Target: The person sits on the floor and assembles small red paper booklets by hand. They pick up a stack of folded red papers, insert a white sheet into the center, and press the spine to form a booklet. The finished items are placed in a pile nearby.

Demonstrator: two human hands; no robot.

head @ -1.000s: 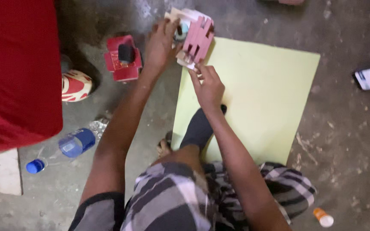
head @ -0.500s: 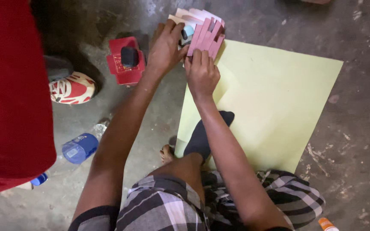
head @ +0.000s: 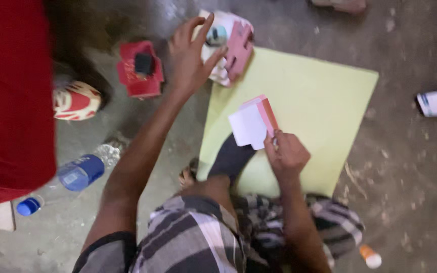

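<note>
- My right hand [head: 288, 157] pinches a small stack of cards [head: 253, 123], white in front and pink behind, by its lower right corner; thumb and fingers are closed on it.
- The cards stand lifted over the middle of the green sheet [head: 324, 96], which lies flat on the concrete floor [head: 410, 182].
- My left hand [head: 192, 55] is spread wide, fingers apart, holding nothing, just off the sheet's far left corner.
- Its fingertips are at the pink-and-white pile [head: 227, 46] that lies on that corner; whether they touch it I cannot tell, the view being blurred.
- A red box [head: 140, 70] with a dark block on it sits on the floor left of my left hand.
- A blue-capped bottle [head: 84, 169] lies on the floor beside my left forearm, well apart from the sheet.
- My dark-socked foot [head: 231, 156] rests on the sheet's near edge, below the cards.
</note>
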